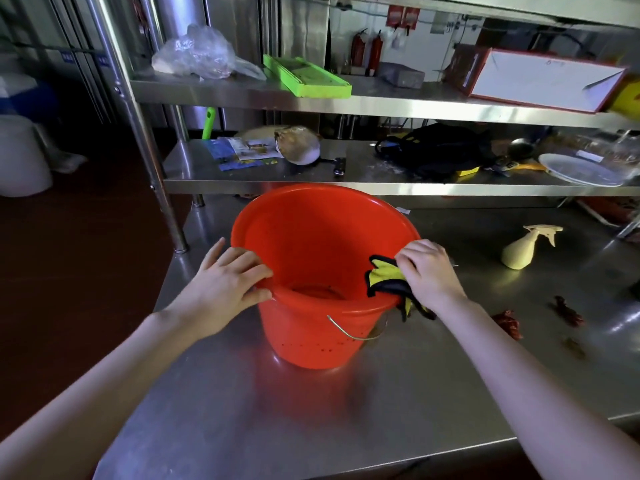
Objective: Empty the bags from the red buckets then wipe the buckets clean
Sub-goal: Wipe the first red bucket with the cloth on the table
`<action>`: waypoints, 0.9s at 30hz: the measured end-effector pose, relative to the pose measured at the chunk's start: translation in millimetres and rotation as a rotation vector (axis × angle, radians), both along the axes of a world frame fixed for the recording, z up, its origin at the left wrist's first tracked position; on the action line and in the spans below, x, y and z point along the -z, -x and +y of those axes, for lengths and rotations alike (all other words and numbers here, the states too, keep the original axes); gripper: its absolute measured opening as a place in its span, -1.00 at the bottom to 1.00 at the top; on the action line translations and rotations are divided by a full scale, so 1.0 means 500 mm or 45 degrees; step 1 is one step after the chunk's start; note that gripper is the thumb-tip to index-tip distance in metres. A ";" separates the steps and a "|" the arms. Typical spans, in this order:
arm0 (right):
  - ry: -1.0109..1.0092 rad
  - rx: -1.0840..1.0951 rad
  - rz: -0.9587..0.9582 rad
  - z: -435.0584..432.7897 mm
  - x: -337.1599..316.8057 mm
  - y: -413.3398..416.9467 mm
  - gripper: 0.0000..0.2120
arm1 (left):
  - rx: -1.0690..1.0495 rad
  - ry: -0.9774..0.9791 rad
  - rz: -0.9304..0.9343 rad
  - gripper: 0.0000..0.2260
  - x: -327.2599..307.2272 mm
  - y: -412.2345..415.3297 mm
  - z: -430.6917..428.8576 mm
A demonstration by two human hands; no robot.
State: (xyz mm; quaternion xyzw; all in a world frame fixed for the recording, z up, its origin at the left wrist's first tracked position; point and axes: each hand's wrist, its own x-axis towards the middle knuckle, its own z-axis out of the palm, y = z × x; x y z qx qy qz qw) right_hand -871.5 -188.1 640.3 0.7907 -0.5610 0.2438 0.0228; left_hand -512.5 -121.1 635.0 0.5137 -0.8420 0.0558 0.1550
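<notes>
A red bucket (311,244) stands upright on the steel table (277,410), its wire handle hanging down the near side. No bag is inside it. My left hand (225,282) grips the bucket's left rim, fingers curled over the edge. My right hand (429,271) presses a yellow cloth with black trim (384,277) against the right rim; the cloth drapes over both sides of the edge.
A cream spray bottle (526,247) lies on the table to the right, with dried red chillies (509,322) nearer. The shelf behind holds a black bag (440,150), a plate (581,169), papers and a plastic bag. A shelf post (152,168) rises at left.
</notes>
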 end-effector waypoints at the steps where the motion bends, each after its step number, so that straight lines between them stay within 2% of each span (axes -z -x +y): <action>1: -0.004 0.064 -0.017 0.005 0.000 -0.011 -0.69 | -0.014 0.040 -0.006 -0.52 0.002 0.009 0.006; 3: 0.041 0.186 -0.040 0.037 -0.002 -0.051 -0.62 | -0.034 0.079 0.008 -0.48 0.002 0.037 0.019; 6: 0.201 0.256 0.030 0.098 0.011 -0.131 -0.66 | -0.057 0.108 0.062 -0.52 0.000 0.109 0.043; 10: 0.267 0.094 0.043 0.117 0.026 -0.141 -0.63 | -0.052 0.097 0.132 -0.51 0.002 0.138 0.040; 13: 0.182 -0.092 0.087 0.076 0.012 -0.085 -0.58 | -0.013 0.051 0.134 -0.45 -0.002 0.069 0.015; 15: 0.104 -0.101 0.116 0.041 0.000 -0.048 -0.57 | -0.007 0.007 0.084 -0.46 -0.004 0.025 0.001; 18: 0.054 -0.012 0.145 0.007 0.002 -0.017 -0.70 | -0.004 0.017 0.033 -0.60 -0.001 0.010 -0.010; 20: 0.050 0.088 0.117 0.010 0.002 -0.027 -0.64 | -0.007 0.070 0.087 -0.69 0.000 0.019 -0.010; 23: 0.142 0.266 0.020 0.061 0.004 -0.091 -0.61 | -0.002 0.088 0.098 -0.59 -0.003 0.056 0.006; 27: 0.322 0.234 -0.001 0.132 0.038 -0.184 -0.67 | 0.037 0.178 0.147 -0.60 0.007 0.143 0.039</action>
